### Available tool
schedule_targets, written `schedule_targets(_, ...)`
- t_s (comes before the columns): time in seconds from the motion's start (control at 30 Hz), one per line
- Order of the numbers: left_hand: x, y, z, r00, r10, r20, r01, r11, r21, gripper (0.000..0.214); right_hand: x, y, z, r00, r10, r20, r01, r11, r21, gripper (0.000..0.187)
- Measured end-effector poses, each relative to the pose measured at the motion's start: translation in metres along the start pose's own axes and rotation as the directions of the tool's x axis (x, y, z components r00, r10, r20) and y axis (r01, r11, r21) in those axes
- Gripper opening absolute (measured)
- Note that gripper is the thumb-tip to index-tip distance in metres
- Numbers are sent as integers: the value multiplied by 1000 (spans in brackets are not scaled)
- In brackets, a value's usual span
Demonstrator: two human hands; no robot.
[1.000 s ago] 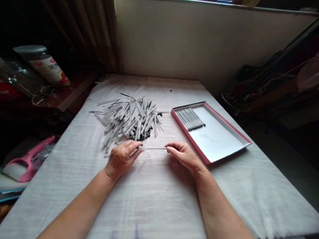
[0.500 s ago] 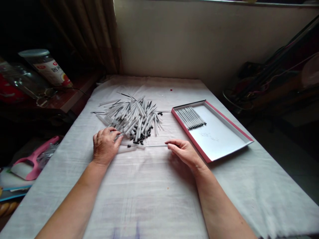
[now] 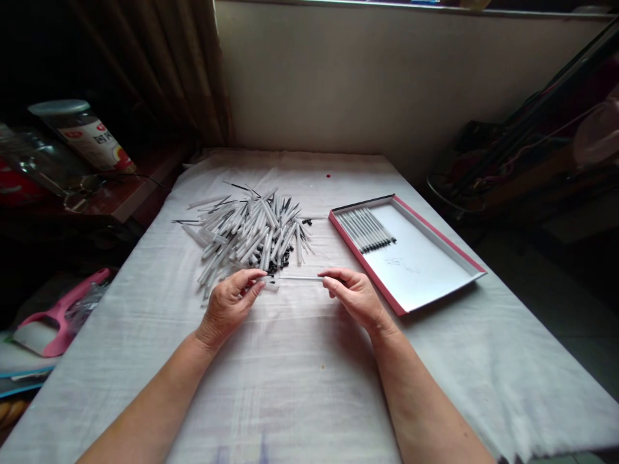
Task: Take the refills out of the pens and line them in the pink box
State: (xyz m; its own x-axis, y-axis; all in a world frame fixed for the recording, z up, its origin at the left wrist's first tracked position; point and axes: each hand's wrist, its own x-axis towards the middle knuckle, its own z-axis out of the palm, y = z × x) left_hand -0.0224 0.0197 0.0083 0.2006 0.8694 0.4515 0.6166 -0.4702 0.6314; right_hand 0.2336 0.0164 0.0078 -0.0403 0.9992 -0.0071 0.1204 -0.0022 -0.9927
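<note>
My right hand (image 3: 352, 293) is closed in a pinch on one end of a thin, pale pen refill (image 3: 300, 278), held level just above the cloth and pointing left. Facing it, my left hand (image 3: 233, 301) pinches a translucent pen barrel, mostly covered by the fingers. The refill's left tip is close to those fingertips; whether it touches the barrel I cannot tell. Behind the left hand lies a loose heap of pen parts (image 3: 256, 225): clear barrels, dark-tipped refills and small black plugs (image 3: 276, 264).
A shallow red-edged box lid (image 3: 430, 270) sits to the right, with a row of pens (image 3: 366, 230) at its back left. A white cloth (image 3: 290, 374) covers the table. Beyond the left edge are a pink-handled tool (image 3: 62, 316) and a lidded jar (image 3: 89, 138).
My left hand has come away from the heap's front left, moving right to meet the refill, its fingers now pinching. My right hand stays nearly in place; the view has shifted slightly.
</note>
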Motion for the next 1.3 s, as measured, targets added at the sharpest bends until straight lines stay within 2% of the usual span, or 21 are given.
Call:
schedule_targets(0.33, -4, -6, 2, 996, 75, 48, -76, 997, 7, 16, 1, 3, 2, 998, -38, 54, 43, 995, -89, 26)
schedule_targets(0.53, -6, -4, 8, 989, 115, 92, -115, 993, -5, 17, -1, 3, 1, 979, -33, 201, 70, 981, -181, 25)
schedule_targets(0.67, -9, -3, 14, 991, 74, 110, -69, 997, -47, 16, -2, 5, 0, 962, -45, 268, 114, 962, -247, 23)
schedule_targets(0.9, -12, -1, 19, 997, 8, 73, -3, 997, -73, 16, -1, 10, 1, 961, -98, 260, 166, 954, -250, 21)
schedule_targets(1.1, -12, -2, 19, 997, 15, 70, -11, 998, -65, 16, -2, 11, 4, 956, -132, 262, 201, 945, -256, 20)
schedule_targets(1.3, -11, -4, 21, 997, -29, 78, 35, 996, -76, 16, -1, 10, 7, 958, -150, 245, 215, 939, -268, 20)
